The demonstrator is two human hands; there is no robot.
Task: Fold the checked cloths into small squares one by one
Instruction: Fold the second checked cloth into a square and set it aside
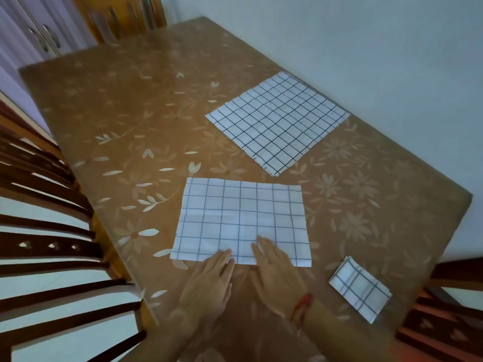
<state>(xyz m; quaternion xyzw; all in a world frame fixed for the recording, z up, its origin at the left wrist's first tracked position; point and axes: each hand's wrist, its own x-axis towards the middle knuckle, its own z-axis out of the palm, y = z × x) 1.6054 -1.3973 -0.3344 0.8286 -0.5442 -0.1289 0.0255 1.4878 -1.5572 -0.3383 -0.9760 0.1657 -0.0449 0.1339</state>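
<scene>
A white checked cloth point(240, 215), folded into a rectangle, lies flat on the table in front of me. My left hand point(209, 286) lies flat with straight fingers touching the cloth's near edge. Beside it, my right hand point(277, 275) presses flat on the same near edge, a red thread around its wrist. Farther back on the right lies a stack of unfolded checked cloths point(279, 121). A small folded checked square point(360, 288) sits near the table's right corner.
The table point(130, 113) has a brown flowered cover and stands against a pale wall on the right. Dark wooden chair backs point(47, 231) line its left side, another chair point(444, 309) sits at the lower right, and a cabinet point(39, 35) stands beyond.
</scene>
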